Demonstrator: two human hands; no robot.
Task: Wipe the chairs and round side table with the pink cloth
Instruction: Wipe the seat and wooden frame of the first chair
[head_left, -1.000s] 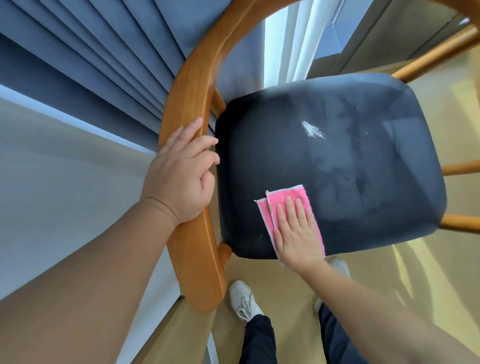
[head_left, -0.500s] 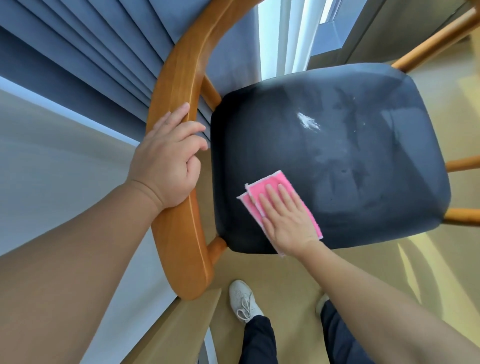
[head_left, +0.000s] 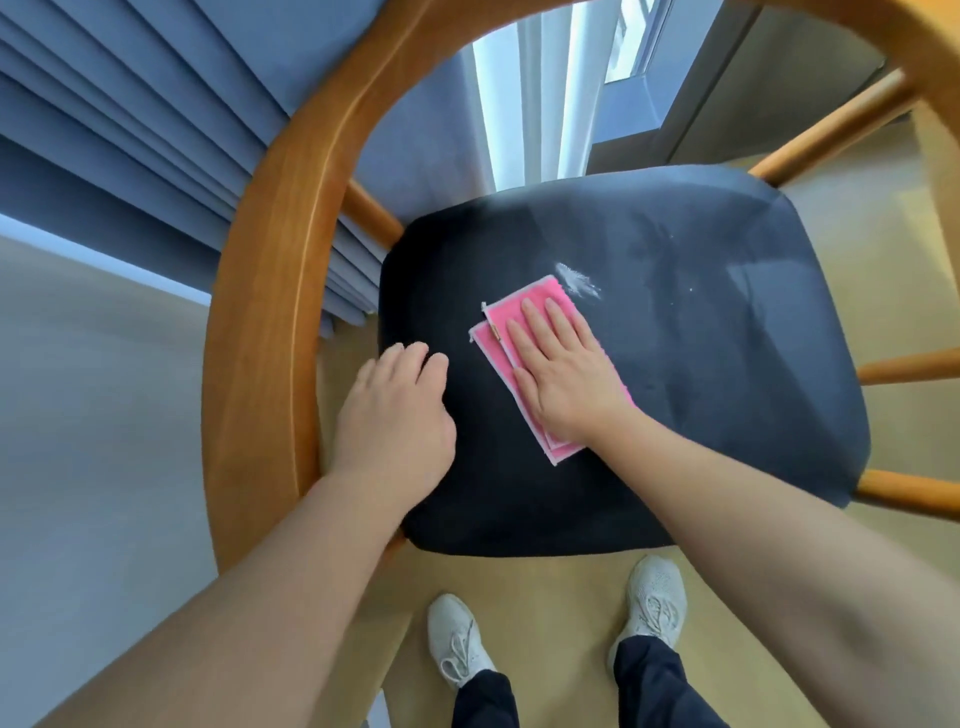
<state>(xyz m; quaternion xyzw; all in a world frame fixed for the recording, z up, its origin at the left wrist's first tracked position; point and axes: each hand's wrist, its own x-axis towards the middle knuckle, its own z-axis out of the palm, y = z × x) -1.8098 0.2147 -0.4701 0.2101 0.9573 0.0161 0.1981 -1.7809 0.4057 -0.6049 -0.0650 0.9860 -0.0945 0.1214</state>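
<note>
We press the pink cloth (head_left: 524, 309) flat under our right hand (head_left: 566, 382), fingers straight, mid-seat (head_left: 727, 374). Our left hand (head_left: 395, 418) rests relaxed, empty, at the seat's left edge. The white smear (head_left: 577, 283) touching the cloth's far edge is unwiped, so we judge the task early.

seat (head_left: 701, 415): dark, padded | on seat: folded pink cloth (head_left: 524, 312), white smear (head_left: 579, 283) just beside its far corner | floor (head_left: 545, 623): tan, bears chair (head_left: 270, 312) and two white shoes (head_left: 460, 644)
</note>
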